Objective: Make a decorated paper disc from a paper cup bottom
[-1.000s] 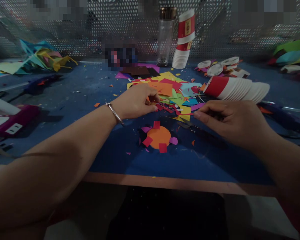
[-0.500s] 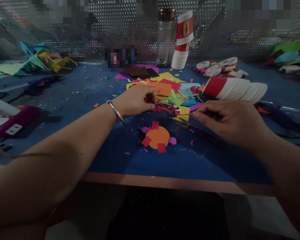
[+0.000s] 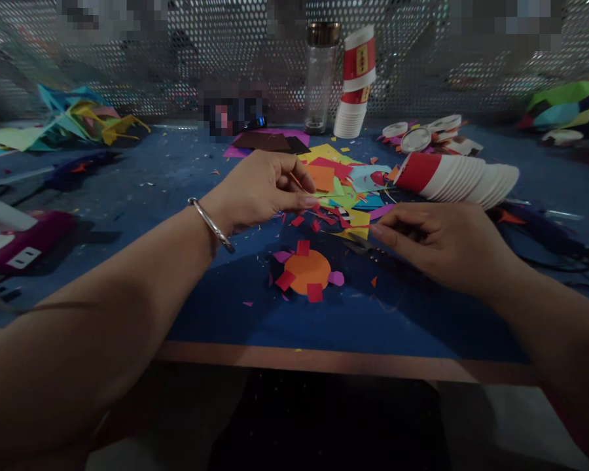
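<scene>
My left hand [image 3: 269,186], with a bangle at its wrist, is over the near left side of the pile of coloured paper [image 3: 338,173]. Its thumb and index finger are pinched together; what is between them is too small to make out. Small red paper pieces [image 3: 315,226] lie just below it. My right hand [image 3: 432,242] is closed at the pile's right side, fingertips by a yellow piece [image 3: 358,219] and over the scissors [image 3: 358,244]; whatever it grips is hidden. Nearer me lies an orange paper disc [image 3: 307,271] with red and purple pieces around its edge.
Stacked paper cups [image 3: 461,178] lie on their side at the right, and more cups [image 3: 356,85] stand beside a clear bottle [image 3: 319,85]. Glue guns [image 3: 78,167] lie at both sides. A purple power strip [image 3: 34,242] is at the left.
My left hand has lifted slightly and shifted a little, and its thumb and index finger have come closer together. Small red pieces now show below it. My right hand has barely moved.
</scene>
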`<state>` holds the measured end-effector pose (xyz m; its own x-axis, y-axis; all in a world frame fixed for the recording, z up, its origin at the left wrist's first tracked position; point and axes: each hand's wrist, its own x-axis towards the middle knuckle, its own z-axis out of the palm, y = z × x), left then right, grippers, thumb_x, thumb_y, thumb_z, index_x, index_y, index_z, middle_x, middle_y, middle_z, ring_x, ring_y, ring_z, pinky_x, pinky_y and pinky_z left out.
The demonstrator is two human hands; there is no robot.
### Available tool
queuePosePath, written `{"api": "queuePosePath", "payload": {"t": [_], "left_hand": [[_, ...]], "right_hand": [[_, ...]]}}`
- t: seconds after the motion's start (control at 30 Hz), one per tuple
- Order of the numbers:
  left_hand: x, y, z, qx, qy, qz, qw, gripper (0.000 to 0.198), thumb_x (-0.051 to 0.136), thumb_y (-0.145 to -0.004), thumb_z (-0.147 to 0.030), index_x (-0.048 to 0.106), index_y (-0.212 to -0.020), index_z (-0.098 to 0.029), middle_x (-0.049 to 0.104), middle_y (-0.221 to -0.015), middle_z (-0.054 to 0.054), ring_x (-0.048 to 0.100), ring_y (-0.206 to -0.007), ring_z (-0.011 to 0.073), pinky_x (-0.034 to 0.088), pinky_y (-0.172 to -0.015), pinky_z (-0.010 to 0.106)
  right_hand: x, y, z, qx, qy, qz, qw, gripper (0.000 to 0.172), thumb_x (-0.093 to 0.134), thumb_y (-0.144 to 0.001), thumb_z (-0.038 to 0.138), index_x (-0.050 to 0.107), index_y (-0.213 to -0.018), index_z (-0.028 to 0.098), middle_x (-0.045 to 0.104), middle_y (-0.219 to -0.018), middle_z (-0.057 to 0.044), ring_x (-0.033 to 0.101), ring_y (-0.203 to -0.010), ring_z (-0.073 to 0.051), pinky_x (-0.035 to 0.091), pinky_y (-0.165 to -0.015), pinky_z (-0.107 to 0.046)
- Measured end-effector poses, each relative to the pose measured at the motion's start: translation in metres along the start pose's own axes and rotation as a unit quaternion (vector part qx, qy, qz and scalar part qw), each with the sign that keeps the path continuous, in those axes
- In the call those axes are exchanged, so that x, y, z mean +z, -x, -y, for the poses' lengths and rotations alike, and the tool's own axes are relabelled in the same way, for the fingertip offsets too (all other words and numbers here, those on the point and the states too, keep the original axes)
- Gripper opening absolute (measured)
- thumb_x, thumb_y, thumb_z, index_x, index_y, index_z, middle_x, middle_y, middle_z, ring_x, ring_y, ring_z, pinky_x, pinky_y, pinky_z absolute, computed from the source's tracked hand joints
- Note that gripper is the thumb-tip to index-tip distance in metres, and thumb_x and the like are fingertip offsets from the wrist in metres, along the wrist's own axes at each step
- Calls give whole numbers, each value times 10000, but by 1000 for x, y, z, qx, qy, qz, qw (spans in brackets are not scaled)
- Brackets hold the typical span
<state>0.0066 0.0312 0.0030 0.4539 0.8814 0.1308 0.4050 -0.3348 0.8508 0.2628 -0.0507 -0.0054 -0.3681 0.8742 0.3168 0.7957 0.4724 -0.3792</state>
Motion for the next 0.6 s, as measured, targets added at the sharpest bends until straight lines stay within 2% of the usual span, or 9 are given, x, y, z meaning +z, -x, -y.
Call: {"api": "queuePosePath", "payload": {"t": [0.2,0.43,0.6], "left_hand": [[5,1,-2,-6,25,-1,1000,119,806,-739,-197,753,-832,-145,762,-798,14,709,-756,129,550,-742,252],[8,5,-2,-2,87,55,995,163,795,-715,-197,755,-868,-155,776,-834,-8,761,-820,154,586,-789,263],[9,9,-7,-9,138,71,988,139,803,-722,-187,713,-822,-153,754,-773,-16,763,-791,150,588,-744,244]], "right_hand": [[5,-1,1,4,-22,1,1000,283,587,-944,377,650,-714,226,638,-613,-14,556,-541,-164,372,-536,-316],[11,-13,7,39,-36,19,998,209,624,-919,381,725,-847,212,698,-697,-13,555,-542,-143,390,-553,-303],[15,-22,16,54,-85,17,995,256,655,-904,451,720,-935,205,676,-713,-12,556,-580,-154,389,-568,-305]]}}
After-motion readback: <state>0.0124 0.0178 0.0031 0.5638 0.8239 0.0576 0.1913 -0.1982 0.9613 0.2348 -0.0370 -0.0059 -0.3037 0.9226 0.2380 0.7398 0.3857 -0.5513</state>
